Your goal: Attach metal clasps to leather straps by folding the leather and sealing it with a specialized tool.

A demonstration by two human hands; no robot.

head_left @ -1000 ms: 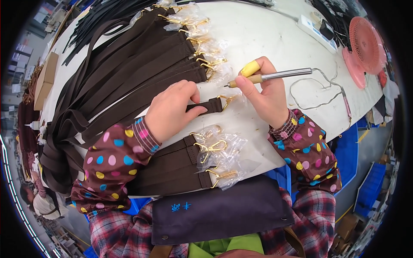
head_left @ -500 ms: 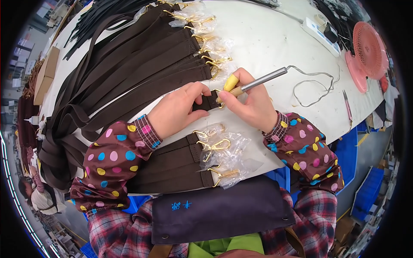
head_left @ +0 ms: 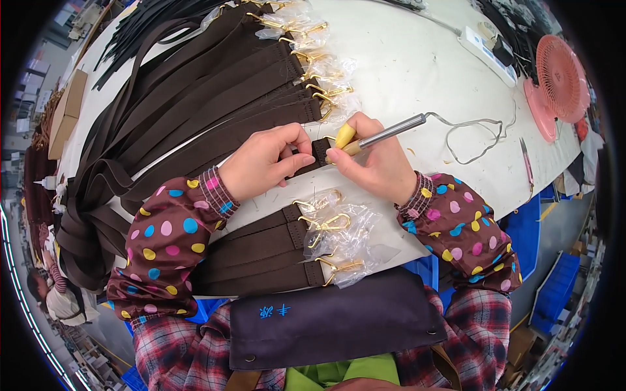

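I'm watching the brown strap [head_left: 306, 158] lying across the white table [head_left: 417, 72], its end pinched between both hands just in front of the big fan of straps [head_left: 195, 98]. What worries me is the pen-shaped tool [head_left: 381, 135]: its tip, hidden behind the fingers, sits right by the left thumb, so I judge a slip could catch the thumb or mark the webbing in the wrong place. Its cord [head_left: 469, 133] trails right of the strap toward the pink fan [head_left: 561, 81], and a snag there could jerk the tool off line.

My left hand [head_left: 264, 163] lies palm down, thumb and fingertips closed narrowly on the strap end, wrist flat. My right hand [head_left: 372, 163] curls tight around the tool's yellow grip, barrel angled up to the right. 3 finished straps [head_left: 261, 251] with gold clips lie nearer me than the held strap.
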